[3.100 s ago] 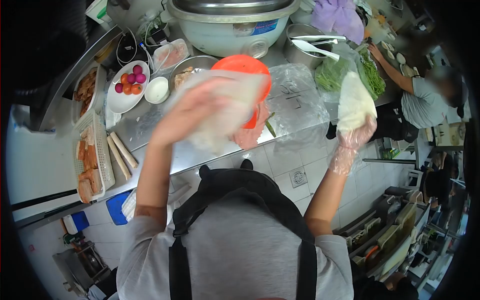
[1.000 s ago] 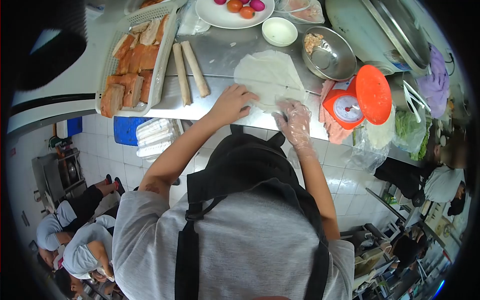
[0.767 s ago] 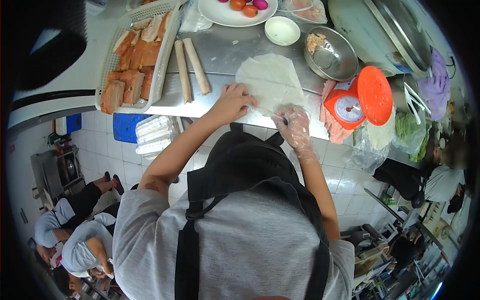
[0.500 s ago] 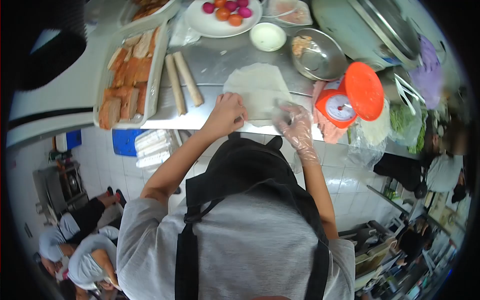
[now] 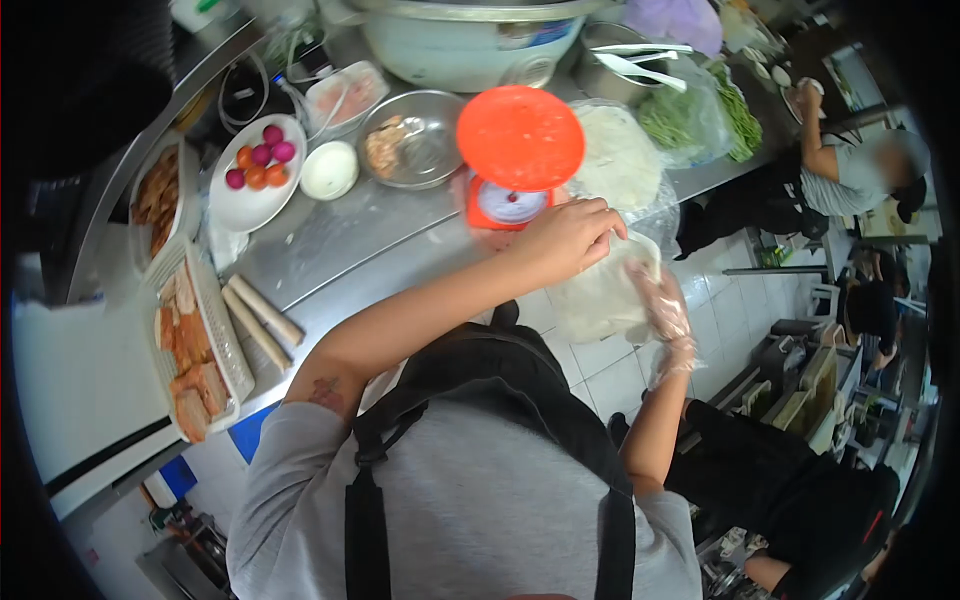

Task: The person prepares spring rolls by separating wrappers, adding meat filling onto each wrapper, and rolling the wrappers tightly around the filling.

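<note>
A thin, pale dough sheet (image 5: 598, 305) hangs between my hands, past the counter's front edge and over the floor. My bare left hand (image 5: 572, 240) is closed at its upper edge, with the fingers curled. On the other side my right hand (image 5: 660, 305), in a clear plastic glove, grips the sheet's right edge. Close beyond my left hand stands a kitchen scale with an orange pan (image 5: 520, 140). A stack of pale dough sheets (image 5: 618, 160) in plastic lies just beyond my hands.
Two rolling pins (image 5: 262, 320) lie beside a basket of meat slabs (image 5: 235, 350). Behind are a plate of coloured balls (image 5: 232, 205), a small white bowl (image 5: 330, 170), a steel bowl (image 5: 435, 150) and bagged greens (image 5: 690, 120). A co-worker (image 5: 850, 180) stands at right.
The dough sheet has come off the counter and is now held up in both hands. My view and both hands have swung right, towards the scale and the stacked sheets.
</note>
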### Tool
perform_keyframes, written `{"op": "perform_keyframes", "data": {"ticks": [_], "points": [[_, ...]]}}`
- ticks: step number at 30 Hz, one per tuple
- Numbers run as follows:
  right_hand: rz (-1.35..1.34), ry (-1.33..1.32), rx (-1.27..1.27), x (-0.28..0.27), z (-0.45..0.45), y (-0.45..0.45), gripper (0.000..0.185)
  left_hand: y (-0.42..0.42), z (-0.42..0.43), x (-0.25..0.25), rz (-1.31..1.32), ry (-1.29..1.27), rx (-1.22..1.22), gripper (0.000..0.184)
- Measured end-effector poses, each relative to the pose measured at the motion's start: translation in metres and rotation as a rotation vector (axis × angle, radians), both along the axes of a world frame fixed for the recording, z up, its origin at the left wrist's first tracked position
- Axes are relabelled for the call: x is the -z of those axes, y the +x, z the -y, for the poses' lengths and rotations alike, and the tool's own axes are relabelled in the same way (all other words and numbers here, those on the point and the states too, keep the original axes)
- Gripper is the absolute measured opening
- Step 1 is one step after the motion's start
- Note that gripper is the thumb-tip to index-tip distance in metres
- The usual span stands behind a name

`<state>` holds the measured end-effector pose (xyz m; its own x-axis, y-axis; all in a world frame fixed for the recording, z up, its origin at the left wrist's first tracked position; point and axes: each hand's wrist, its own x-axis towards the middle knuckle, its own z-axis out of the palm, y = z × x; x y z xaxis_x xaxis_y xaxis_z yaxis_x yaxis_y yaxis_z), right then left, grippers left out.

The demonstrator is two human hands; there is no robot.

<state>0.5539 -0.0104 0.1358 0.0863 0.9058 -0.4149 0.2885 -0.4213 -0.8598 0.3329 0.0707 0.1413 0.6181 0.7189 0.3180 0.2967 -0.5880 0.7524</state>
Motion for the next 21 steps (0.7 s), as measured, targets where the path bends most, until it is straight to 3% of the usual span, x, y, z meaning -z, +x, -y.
{"op": "perform_keyframes", "data": {"ticks": [3, 8, 11, 14, 15, 18, 21], "points": [[0.084, -0.005, 0.181, 0.003, 0.022, 0.056, 0.05, 0.077, -0.045, 0.072, -0.137, 0.091, -0.017, 0.026], [0.211, 0.014, 0.28, 0.028, 0.045, 0.105, 0.054, 0.158, -0.09, 0.129, -0.391, 0.443, -0.202, 0.023], [0.339, -0.006, 0.298, 0.025, 0.051, 0.125, 0.054, 0.175, -0.114, 0.154, -0.535, 0.333, -0.16, 0.018], [0.235, -0.046, 0.378, 0.017, 0.051, 0.148, 0.052, 0.178, -0.125, 0.162, -0.491, 0.244, -0.213, 0.02], [0.181, -0.044, 0.367, 0.024, 0.05, 0.161, 0.05, 0.176, -0.122, 0.145, -0.29, 0.101, -0.286, 0.02], [0.347, -0.003, 0.36, 0.028, 0.033, 0.176, 0.05, 0.176, -0.13, 0.125, 0.028, -0.129, -0.454, 0.024], [0.201, 0.073, 0.336, 0.019, 0.01, 0.179, 0.051, 0.17, -0.155, 0.101, 0.246, -0.466, -0.493, 0.025]]}}
